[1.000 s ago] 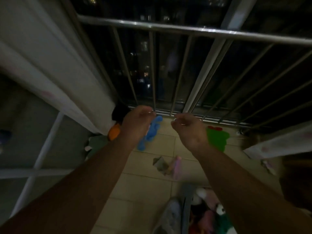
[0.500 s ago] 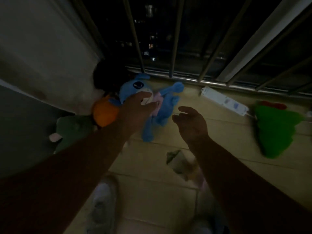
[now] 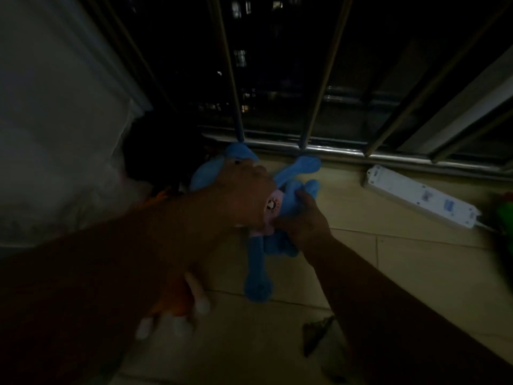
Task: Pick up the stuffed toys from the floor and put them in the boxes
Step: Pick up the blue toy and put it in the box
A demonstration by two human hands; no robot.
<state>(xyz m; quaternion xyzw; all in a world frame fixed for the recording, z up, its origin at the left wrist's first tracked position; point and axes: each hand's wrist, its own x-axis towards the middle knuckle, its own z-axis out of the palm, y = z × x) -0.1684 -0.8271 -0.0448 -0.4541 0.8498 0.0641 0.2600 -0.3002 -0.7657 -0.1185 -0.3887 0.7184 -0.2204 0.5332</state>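
A blue stuffed toy (image 3: 258, 262) with a pink belly lies on the tiled floor by the window bars. My left hand (image 3: 241, 195) grips it at the head and upper body. My right hand (image 3: 302, 218) holds its side and one arm, fingers curled round the plush. An orange and white stuffed toy (image 3: 183, 309) lies under my left forearm, partly hidden. The edge of a green stuffed toy (image 3: 503, 209) shows at the far right. No box is in view.
A white power strip (image 3: 422, 197) lies on the floor by the metal window rail (image 3: 333, 150). A white curtain (image 3: 55, 129) hangs on the left. A dark scrap (image 3: 316, 333) lies on the tiles near my right forearm.
The view has dropped closer to the floor. Both hands have reached down and taken hold of the blue toy; half a second ago the right hand hung beside it with nothing in it.
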